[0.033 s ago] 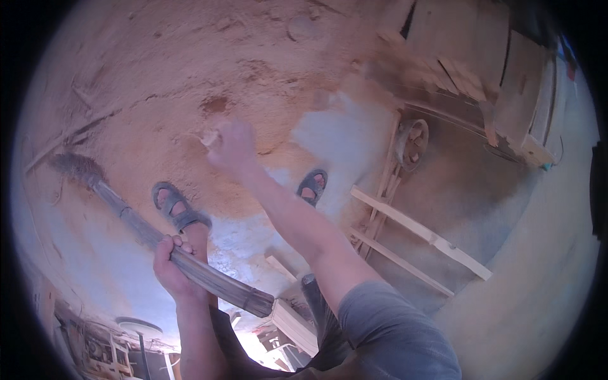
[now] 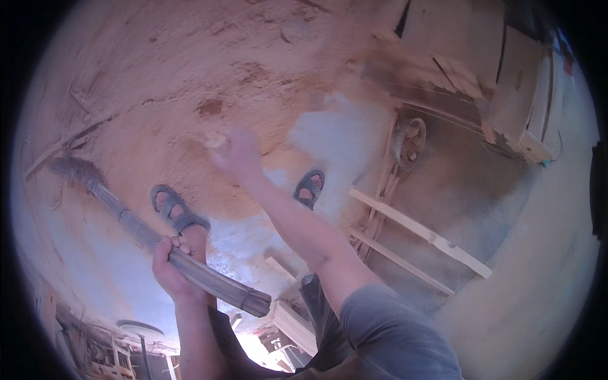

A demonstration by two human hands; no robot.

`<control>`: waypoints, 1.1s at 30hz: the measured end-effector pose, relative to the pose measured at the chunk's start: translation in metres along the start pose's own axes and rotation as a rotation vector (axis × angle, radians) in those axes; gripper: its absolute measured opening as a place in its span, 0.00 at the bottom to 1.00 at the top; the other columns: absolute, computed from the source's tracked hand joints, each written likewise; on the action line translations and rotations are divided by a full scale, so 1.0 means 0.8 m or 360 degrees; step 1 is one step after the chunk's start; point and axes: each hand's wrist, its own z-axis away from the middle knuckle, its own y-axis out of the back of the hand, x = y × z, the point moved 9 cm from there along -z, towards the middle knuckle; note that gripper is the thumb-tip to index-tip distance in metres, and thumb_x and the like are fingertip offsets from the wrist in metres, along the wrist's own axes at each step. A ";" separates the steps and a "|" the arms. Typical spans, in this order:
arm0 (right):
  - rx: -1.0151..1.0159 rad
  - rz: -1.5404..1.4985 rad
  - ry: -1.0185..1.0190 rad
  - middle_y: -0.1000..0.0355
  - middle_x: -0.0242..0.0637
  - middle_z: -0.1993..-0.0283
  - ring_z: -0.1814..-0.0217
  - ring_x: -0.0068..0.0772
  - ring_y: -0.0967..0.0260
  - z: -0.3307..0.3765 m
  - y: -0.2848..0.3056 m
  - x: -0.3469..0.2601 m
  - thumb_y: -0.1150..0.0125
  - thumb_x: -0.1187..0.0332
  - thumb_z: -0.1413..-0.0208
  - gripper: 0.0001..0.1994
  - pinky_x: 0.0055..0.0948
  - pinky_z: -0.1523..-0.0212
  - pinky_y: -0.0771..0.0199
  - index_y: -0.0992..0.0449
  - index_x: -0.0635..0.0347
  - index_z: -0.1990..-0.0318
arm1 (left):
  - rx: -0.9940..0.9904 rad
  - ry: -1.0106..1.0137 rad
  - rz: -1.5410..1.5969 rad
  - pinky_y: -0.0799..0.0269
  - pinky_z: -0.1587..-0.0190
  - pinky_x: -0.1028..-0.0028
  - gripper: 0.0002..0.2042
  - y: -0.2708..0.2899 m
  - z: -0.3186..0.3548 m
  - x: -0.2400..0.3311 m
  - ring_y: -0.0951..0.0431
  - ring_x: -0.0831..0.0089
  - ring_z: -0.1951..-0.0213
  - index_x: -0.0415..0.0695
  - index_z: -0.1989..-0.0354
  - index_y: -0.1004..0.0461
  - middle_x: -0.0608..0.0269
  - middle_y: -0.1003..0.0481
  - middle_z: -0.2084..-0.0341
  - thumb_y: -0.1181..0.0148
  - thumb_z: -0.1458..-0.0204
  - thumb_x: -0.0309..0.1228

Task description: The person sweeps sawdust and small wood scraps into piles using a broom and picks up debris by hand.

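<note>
The broom (image 2: 158, 237) lies slantwise across the near left of the view, its thick bundled handle clamped in the left hand (image 2: 170, 269), whose fingers wrap over the top of it; the butt end juts out near and to the right of that hand, while the dark brush head rests on the floor far to the left, its bristles blurring into the sawdust (image 2: 190, 95) so their outline is hard to make out. The right hand (image 2: 237, 155) is stretched out toward the far middle, smeared by motion, with something small and pale at its fingertips (what it is cannot be told, nor whether the fingers are together or apart). Two sandalled feet stand on the floor, the left sandal (image 2: 174, 212) just beside the broom handle and the right sandal (image 2: 309, 187) partly hidden behind the right forearm. Orange-brown sawdust covers the far floor, thinning to a bare grey patch of floor (image 2: 335, 136) to the right of the right hand. Further right lie long pale wooden slats (image 2: 418, 231) and a spoked metal wheel (image 2: 408, 142), with stacked boards (image 2: 506, 95) at the far right, bent by the lens. The near edge is crowded with dim clutter, cut off by the dark rim.
</note>
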 end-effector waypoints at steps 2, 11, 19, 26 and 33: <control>0.0099 -0.0205 -0.0239 0.27 0.44 0.55 0.47 0.50 0.32 0.051 0.039 0.062 0.34 0.59 0.52 0.21 0.47 0.45 0.34 0.24 0.61 0.52 | 0.0000 -0.0029 -0.0072 0.32 0.66 0.72 0.05 -0.001 0.003 0.000 0.31 0.73 0.74 0.45 0.68 0.34 0.65 0.32 0.75 0.49 0.40 0.30; 0.0694 0.0767 -0.1210 0.26 0.52 0.46 0.46 0.51 0.26 0.233 0.463 0.403 0.38 0.52 0.45 0.22 0.45 0.48 0.26 0.23 0.64 0.53 | -0.0102 -0.0431 -0.0459 0.33 0.73 0.73 0.05 -0.014 0.013 0.008 0.30 0.74 0.76 0.41 0.69 0.30 0.65 0.30 0.75 0.47 0.44 0.28; -0.0330 -0.0442 -0.0689 0.34 0.47 0.38 0.35 0.40 0.36 0.312 0.311 0.166 0.37 0.66 0.46 0.33 0.37 0.36 0.36 0.40 0.65 0.33 | -0.0397 -0.0707 -0.1194 0.29 0.71 0.71 0.14 -0.078 0.091 -0.059 0.27 0.74 0.73 0.37 0.56 0.31 0.59 0.27 0.71 0.42 0.50 0.29; -0.0362 -0.0841 -0.0450 0.44 0.54 0.29 0.28 0.46 0.41 0.338 0.307 -0.050 0.39 0.76 0.50 0.44 0.37 0.33 0.38 0.53 0.60 0.25 | -0.1228 -0.0309 -0.1501 0.29 0.49 0.68 0.29 -0.189 0.217 -0.163 0.24 0.67 0.53 0.31 0.38 0.39 0.53 0.24 0.55 0.41 0.42 0.39; 0.0123 -0.0494 -0.0730 0.25 0.41 0.67 0.77 0.28 0.29 0.038 0.495 0.042 0.46 0.77 0.51 0.43 0.30 0.78 0.28 0.51 0.47 0.24 | -0.1369 -0.0252 -0.1267 0.32 0.44 0.72 0.31 -0.173 0.226 -0.133 0.26 0.73 0.50 0.32 0.32 0.44 0.58 0.24 0.51 0.43 0.38 0.36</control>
